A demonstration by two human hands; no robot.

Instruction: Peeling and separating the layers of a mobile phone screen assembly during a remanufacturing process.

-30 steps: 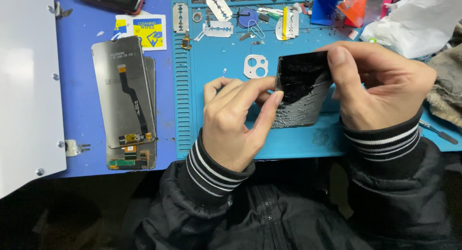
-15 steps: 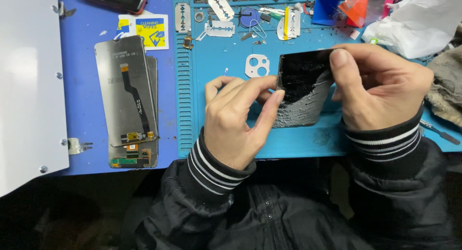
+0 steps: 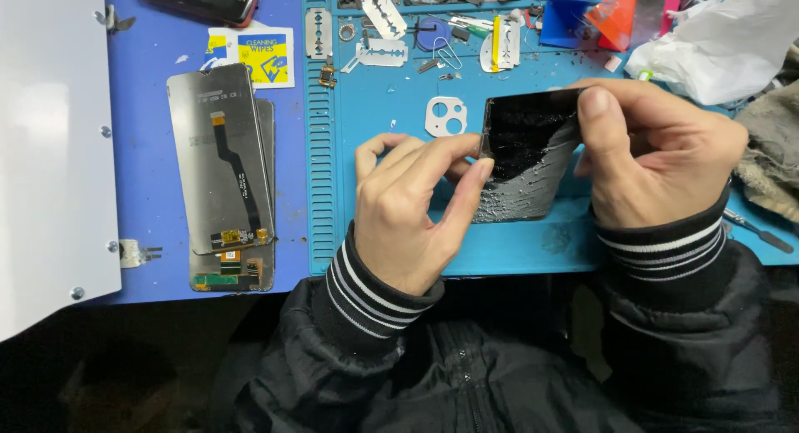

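Little has changed since half a second ago: both hands stay on the cracked black screen panel [image 3: 526, 154], which is still tilted up off the blue work mat [image 3: 499, 250] at the middle of the bench, and only the view has drifted a touch. The right hand [image 3: 662, 162] is clamped on the panel's upper right corner, thumb pressed flat over the top edge and the other fingers curled behind. The left hand [image 3: 412, 208] is closed against the panel's left edge, thumb stretched along the lower side and fingertips bunched at the upper left corner; I cannot tell whether it pinches a small tool there. The panel's lower part is frosted with shattered glass and its bottom edge sits near the mat. Just above it lies a white camera-hole frame [image 3: 445, 116], close to the panel's top left corner. Further up, razor blades [image 3: 383, 52] and small parts crowd the mat's far edge, so there is little room that way. To the left, past the mat's ribbed border, two stacked display assemblies [image 3: 223, 162] lie well apart from the hands, with a packet of cleaning wipes [image 3: 252, 57] above them. A crumpled white plastic bag [image 3: 716, 46] sits near the right hand, behind it.
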